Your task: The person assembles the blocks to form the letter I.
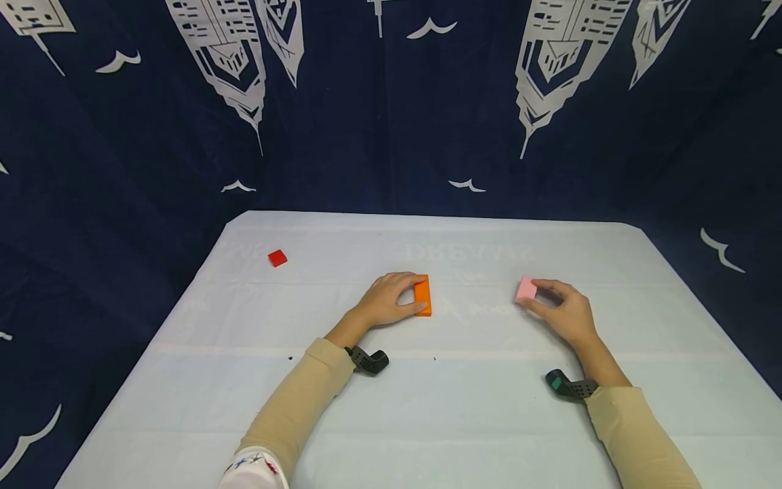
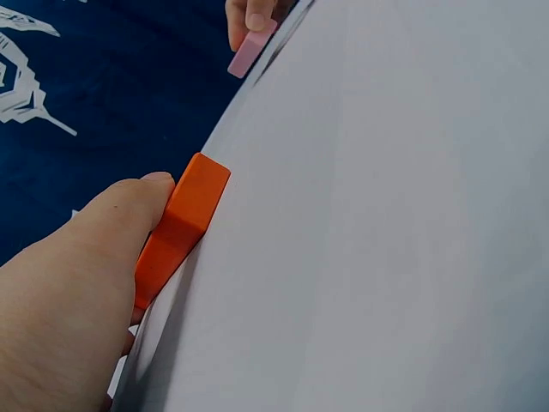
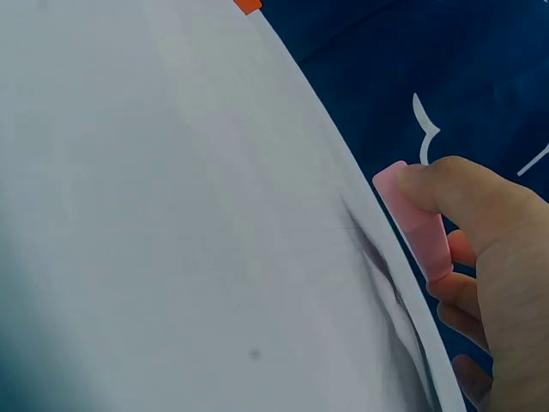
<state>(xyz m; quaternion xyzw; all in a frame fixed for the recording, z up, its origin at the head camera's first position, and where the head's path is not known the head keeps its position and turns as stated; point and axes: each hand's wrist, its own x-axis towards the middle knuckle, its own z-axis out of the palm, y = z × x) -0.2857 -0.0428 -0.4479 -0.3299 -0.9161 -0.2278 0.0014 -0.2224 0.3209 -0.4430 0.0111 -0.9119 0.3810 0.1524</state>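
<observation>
My left hand (image 1: 386, 299) grips an orange rectangular block (image 1: 423, 296) by its two ends, thumb at the near end and fingers at the far end. In the left wrist view the orange block (image 2: 184, 223) stands close over the white cloth. Farther right, my right hand (image 1: 569, 311) pinches a smaller pink block (image 1: 526, 288) between thumb and fingers. The right wrist view shows the pink block (image 3: 415, 221) tilted, its shadow apart from it, so it seems a little above the table. Some fingers of both hands are hidden in the wrist views.
A small red block (image 1: 277, 258) lies at the table's back left, away from both hands. White cloth covers the table (image 1: 464, 407). Behind it hangs a dark blue printed curtain (image 1: 391, 122). Tiny dark specks dot the cloth near the left forearm.
</observation>
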